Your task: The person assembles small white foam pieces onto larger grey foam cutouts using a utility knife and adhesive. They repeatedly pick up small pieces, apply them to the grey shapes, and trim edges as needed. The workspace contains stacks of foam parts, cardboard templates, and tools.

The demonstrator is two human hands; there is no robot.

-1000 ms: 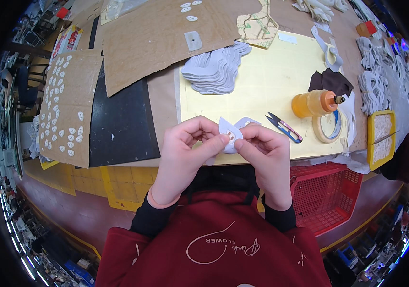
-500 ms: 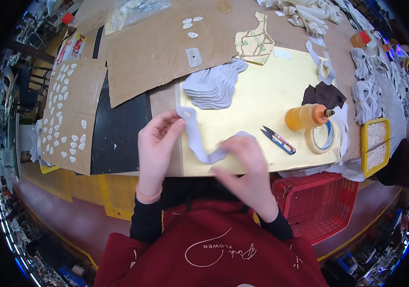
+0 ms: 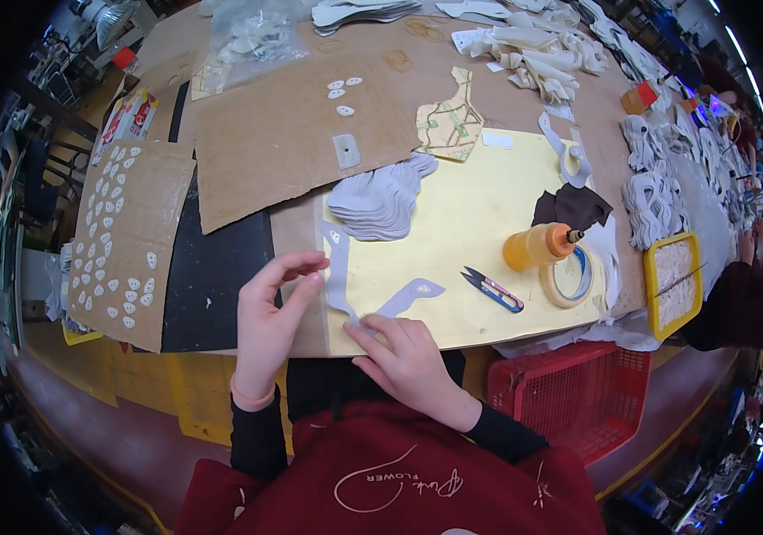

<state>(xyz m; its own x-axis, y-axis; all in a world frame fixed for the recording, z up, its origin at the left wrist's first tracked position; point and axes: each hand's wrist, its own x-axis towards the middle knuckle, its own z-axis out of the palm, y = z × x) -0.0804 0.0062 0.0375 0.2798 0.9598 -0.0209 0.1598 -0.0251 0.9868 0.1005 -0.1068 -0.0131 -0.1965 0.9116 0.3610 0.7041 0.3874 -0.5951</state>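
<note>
"Strip of pale grey material (image 3: pixel 337 278): where does it lie?"

"On the yellow sheet (image 3: pixel 453 227), near its left edge, bent into a V: the left leg runs almost straight away, the right slants off rightward."

"And the hands?"

"The left hand (image 3: pixel 272 308) is nearer the left leg, just left of it, thumb and forefinger parted. The right hand (image 3: pixel 412 361) has fingertips at the bend; whether pinching or pressing, one cannot tell."

"Farther out?"

"A stack of grey cut pieces (image 3: pixel 372 205), beyond; thread snips (image 3: pixel 494 291), to the right."
</note>
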